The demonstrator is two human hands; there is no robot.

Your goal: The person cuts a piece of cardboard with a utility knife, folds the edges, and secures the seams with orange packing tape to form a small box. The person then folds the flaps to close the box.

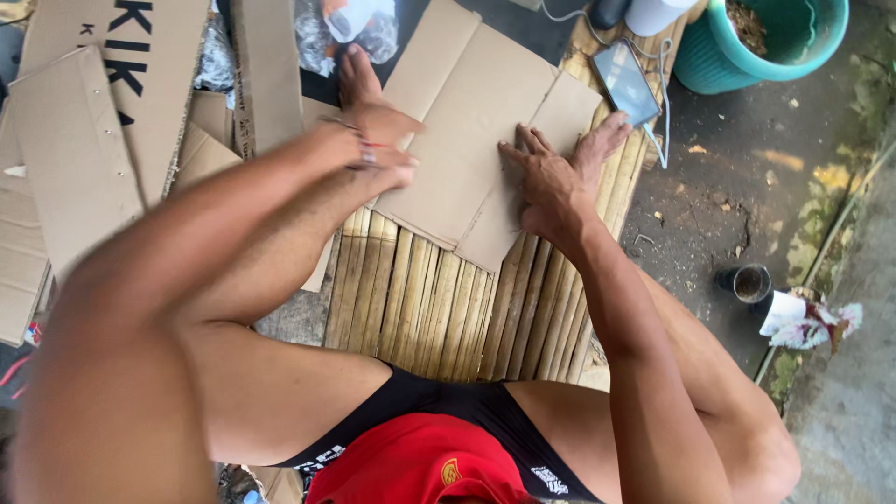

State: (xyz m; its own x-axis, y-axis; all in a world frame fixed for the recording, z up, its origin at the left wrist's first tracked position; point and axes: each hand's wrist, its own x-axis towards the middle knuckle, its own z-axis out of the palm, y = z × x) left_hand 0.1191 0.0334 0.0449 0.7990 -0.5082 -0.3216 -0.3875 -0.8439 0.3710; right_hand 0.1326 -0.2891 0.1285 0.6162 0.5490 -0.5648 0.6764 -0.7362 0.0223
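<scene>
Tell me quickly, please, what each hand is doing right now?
Left hand: flat on the cardboard, holding nothing.
Right hand: open, fingers spread, pressing the cardboard.

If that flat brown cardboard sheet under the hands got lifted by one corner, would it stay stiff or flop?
The cardboard sheet would probably bend along its visible fold lines rather than stay rigid. It looks thin and flat, so likely light for its size. Pressed by the right hand and left hand, it could slide on the smooth bamboo slat platform.
</scene>
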